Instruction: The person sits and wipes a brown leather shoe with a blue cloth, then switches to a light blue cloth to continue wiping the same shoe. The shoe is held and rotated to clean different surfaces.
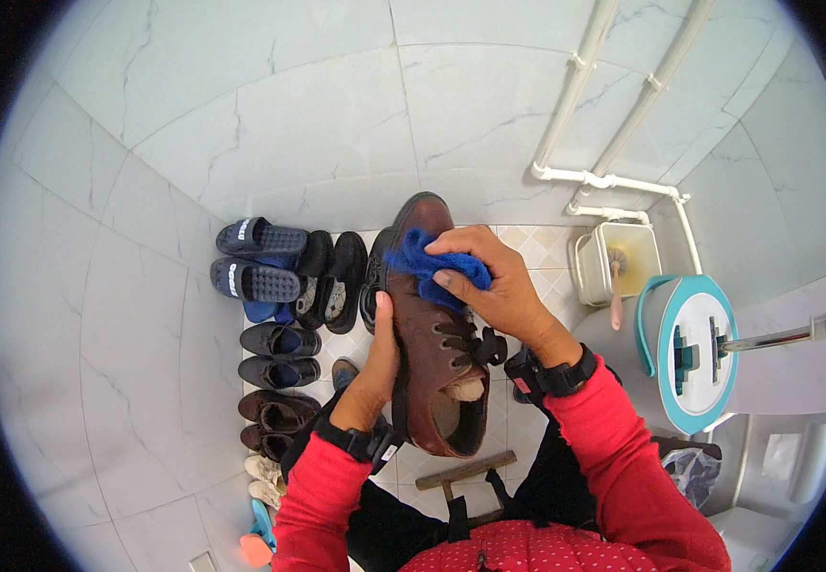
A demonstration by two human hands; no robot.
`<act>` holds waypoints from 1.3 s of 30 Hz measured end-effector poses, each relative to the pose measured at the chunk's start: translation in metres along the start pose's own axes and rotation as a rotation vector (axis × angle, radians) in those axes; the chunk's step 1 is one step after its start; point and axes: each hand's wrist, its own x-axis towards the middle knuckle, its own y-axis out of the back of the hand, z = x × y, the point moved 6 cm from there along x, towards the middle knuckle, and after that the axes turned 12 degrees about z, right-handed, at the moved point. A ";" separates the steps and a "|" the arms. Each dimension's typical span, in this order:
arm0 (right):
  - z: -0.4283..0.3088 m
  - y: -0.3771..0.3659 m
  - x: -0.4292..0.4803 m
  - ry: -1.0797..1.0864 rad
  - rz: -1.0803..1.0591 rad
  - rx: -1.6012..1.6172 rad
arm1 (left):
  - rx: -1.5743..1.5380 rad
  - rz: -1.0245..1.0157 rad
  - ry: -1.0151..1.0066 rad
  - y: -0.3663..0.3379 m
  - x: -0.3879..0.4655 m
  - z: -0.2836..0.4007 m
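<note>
A brown leather lace-up shoe [424,343] is held up in front of me, its toe pointing away and its opening towards me. My left hand [377,357] grips the shoe along its left side, the thumb lying against the edge of the sole and upper. The fingers under the shoe are hidden. In my right hand [492,279] is a bunched blue cloth [431,261], pinched between thumb and fingers and lying on the vamp near the toe. Dark laces [463,343] hang loosely at the shoe's right side.
Slide sandals [259,280], black shoes [345,282] and several other pairs line the left wall. At right are a pale bin [617,239] holding a toilet brush [616,286], and a teal-rimmed mop bucket [703,357]. A wooden stool [467,470] is between my legs. White pipes [617,182] run along the wall.
</note>
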 end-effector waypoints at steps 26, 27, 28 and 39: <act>0.024 0.074 -0.061 -0.771 0.724 0.968 | -0.013 -0.090 0.058 -0.034 0.006 -0.023; 0.023 0.080 -0.070 -0.722 0.736 0.920 | -0.051 -0.163 0.004 -0.042 0.005 -0.025; 0.020 0.086 -0.083 -0.657 0.793 0.920 | -0.079 -0.131 0.003 -0.043 0.007 -0.027; -0.039 0.166 -0.212 -0.689 0.970 1.165 | 0.067 -0.257 -0.031 -0.103 -0.037 -0.044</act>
